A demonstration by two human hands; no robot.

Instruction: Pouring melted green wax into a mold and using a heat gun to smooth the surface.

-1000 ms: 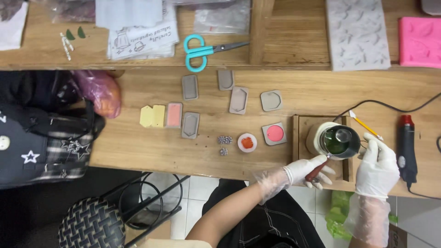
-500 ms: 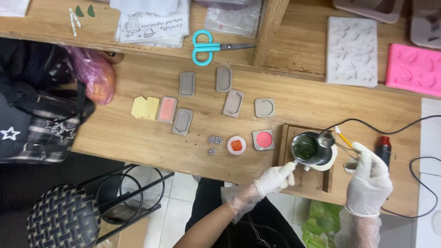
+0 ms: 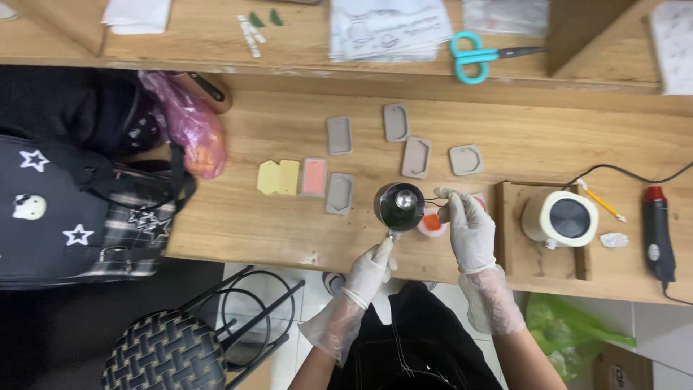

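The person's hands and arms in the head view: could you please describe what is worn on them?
The left hand and the right hand both wear thin, translucent whitish disposable gloves. The loose, crinkled plastic cuffs run well up the forearms. No sleeves show above the cuffs, and no watch, jewellery or markings can be seen.

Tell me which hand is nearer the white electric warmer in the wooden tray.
The right hand. It hovers beside the small metal melting pot, just left of the wooden tray holding the warmer. The left hand holds the pot's handle, farther left.
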